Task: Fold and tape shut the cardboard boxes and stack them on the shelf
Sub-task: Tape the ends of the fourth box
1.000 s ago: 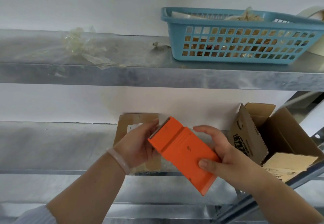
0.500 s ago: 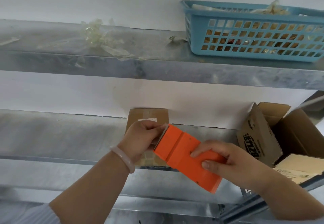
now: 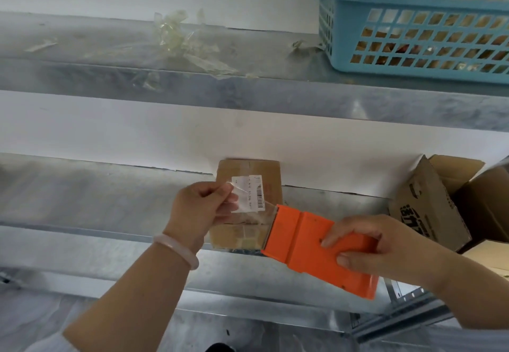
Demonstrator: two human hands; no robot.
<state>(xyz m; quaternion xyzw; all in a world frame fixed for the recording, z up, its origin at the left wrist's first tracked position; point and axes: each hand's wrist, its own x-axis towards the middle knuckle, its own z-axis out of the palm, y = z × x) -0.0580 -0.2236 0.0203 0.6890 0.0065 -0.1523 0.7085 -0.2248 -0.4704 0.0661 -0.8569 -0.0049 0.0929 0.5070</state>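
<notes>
— Box [image 3: 271, 175] where?
— Small, taped, on mid shelf [image 3: 110, 202] at wall, behind hands.
— Hands?
— L hand [image 3: 198, 208] pinches clear tape [image 3: 248, 211] end; R hand [image 3: 385, 247] grips orange dispenser [image 3: 300, 238]. Open box [image 3: 429, 202] at R, blue basket [image 3: 413, 34] on top shelf [image 3: 165, 87].

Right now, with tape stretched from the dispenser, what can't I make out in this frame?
Orange dispenser: head view, casing hides what is left inside; right hand grips it.
Label on the small box: print too small, partly behind the tape the left hand pinches.
Blue basket: contents glimpsed only through its holes; right edge cuts it off.
Open box: cut off at right edge.
</notes>
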